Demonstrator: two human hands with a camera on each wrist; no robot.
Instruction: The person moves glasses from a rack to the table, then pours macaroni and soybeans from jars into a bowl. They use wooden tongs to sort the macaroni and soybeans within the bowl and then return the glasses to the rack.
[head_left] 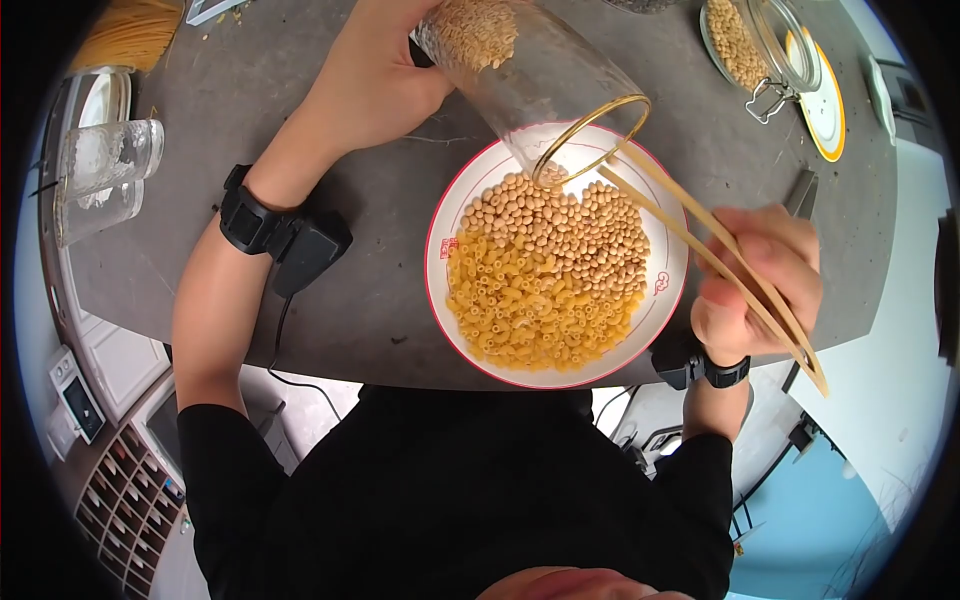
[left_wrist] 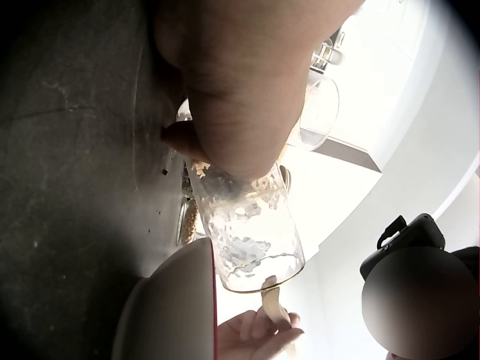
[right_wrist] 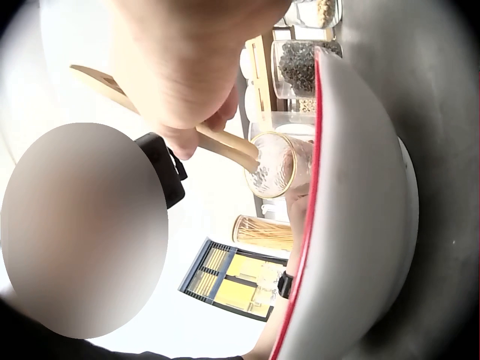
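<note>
- Tilting over the bowl (head_left: 668, 245): one jar (head_left: 545, 85), with its gold-rimmed mouth facing down towards the beans and its one heap of grain (head_left: 475, 35) at the base end.
- Counting one pair of tongs (head_left: 688, 235), with two arms meeting at the far end and tips at the jar's mouth; cannot tell whether touching the glass.
- Counting one bowl, white with a red rim, and two foods inside: beans (head_left: 600, 235) on the far side, macaroni (head_left: 540, 310) on the near side.
- Gripping the jar near its base with the left hand (head_left: 385, 85), opened only as wide as the glass.
- Pinching the tongs with the right hand (head_left: 780, 260), nearly closed, with fingers bent round both arms, beside the bowl.
- Wearing two black wristbands, one on the left wrist (head_left: 250, 220), one on the right (head_left: 728, 373).
- Standing farther off on the grey table (head_left: 380, 200): one clip jar (head_left: 775, 45) of pale beans, one yellow-edged plate (head_left: 828, 130) beside it, some glassware (head_left: 115, 160) at left, too overlapped to count, and one bunch of noodles (head_left: 120, 40).
- Showing the bowl's contents in the head view alone; in both wrist views, only its outer wall.
- Showing plainly in the right wrist view one container of dark seeds (right_wrist: 304, 69), barely caught at the head view's top edge.
- Showing in the left wrist view the jar from the side, with the tongs' wood just beyond its rim.
</note>
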